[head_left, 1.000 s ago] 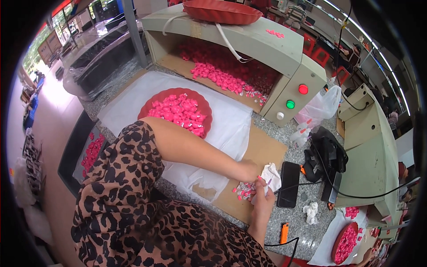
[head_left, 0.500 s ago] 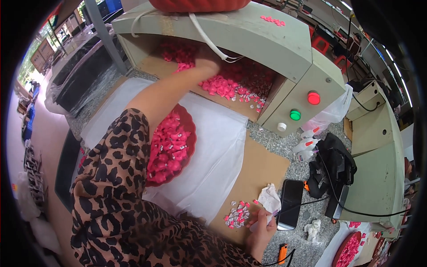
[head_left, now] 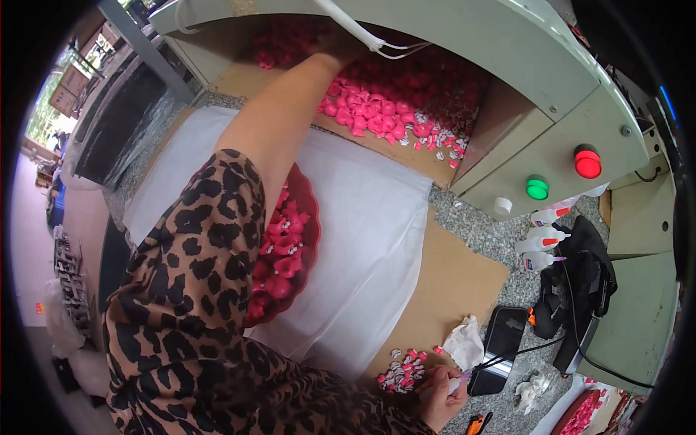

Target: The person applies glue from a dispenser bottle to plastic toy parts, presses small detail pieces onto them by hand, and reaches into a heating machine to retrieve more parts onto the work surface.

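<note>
My left arm stretches into the open front of a pale green box-shaped machine (head_left: 507, 61). My left hand (head_left: 339, 48) is in the shade inside, among heaped pink pieces (head_left: 370, 112), and its fingers are hidden. Low on the right, my right hand (head_left: 444, 407) is closed round a small white glue bottle (head_left: 454, 384) with a purple nozzle. Beside it, small pink and white pieces (head_left: 402, 372) lie on brown cardboard (head_left: 464, 268). A red scalloped bowl (head_left: 313, 243) of larger pink pieces stands under my left forearm, partly covered by my sleeve.
White paper (head_left: 362, 217) covers the bench before the machine. A white cable (head_left: 351, 25) hangs over the opening. At right are a crumpled cloth (head_left: 464, 342), a black phone (head_left: 505, 330), several white bottles (head_left: 540, 239), a black bag (head_left: 587, 254) and an orange-handled tool (head_left: 476, 424).
The view has moved closer to the machine, and my left arm reaches deeper into its opening. My right hand still holds the glue bottle by the small pieces.
</note>
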Motion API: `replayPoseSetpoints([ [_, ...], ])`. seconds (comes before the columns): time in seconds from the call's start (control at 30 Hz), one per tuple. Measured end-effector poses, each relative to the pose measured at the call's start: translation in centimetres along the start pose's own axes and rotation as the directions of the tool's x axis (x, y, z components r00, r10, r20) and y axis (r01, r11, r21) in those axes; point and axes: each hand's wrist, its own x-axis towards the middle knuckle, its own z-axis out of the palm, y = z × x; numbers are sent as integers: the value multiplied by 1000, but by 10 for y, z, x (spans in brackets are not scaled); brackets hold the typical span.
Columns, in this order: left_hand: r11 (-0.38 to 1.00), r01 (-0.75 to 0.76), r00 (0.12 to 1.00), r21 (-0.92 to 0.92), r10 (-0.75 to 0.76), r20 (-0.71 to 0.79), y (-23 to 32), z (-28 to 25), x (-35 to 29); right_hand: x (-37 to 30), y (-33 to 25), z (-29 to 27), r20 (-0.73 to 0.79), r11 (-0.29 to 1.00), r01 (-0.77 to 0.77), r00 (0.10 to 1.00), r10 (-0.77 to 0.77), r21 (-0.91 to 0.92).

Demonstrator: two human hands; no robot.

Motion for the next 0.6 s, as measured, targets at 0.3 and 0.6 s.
replayPoseSetpoints([
  [0.3,982,-119,982,-144,95,-163,11,-6,-5,1,-6,6,20,999,-14,1000,13,52],
  [0.6,763,-186,978,-619,83,-191,-13,-8,17,-3,-10,9,40,990,-41,999,36,133],
])
